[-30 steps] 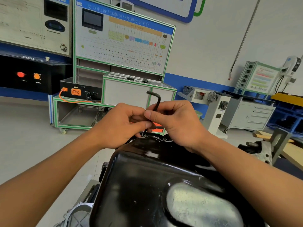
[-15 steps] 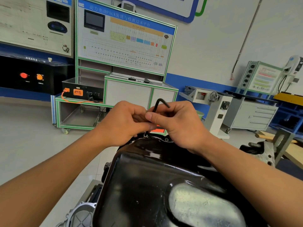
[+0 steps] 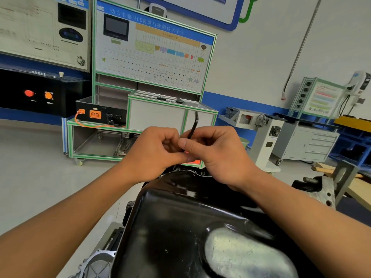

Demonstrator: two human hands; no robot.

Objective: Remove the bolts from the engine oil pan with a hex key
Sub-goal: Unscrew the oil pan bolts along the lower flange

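Hex key (image 3: pixel 194 127) stands nearly upright over the far rim of the oil pan (image 3: pixel 180 217), its tip hidden. My left grip (image 3: pixel 154 155) and right grip (image 3: pixel 218 155) both pinch its shaft, close together, so I can twirl it quickly; I judge the bolt beneath turns freely.

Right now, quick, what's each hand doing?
Left hand: closed, pinching the hex key low on its shaft.
Right hand: closed, pinching the hex key just above.

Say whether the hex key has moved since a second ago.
Yes. The hex key has turned in front of the cabinet: its short arm pointed left, then right.
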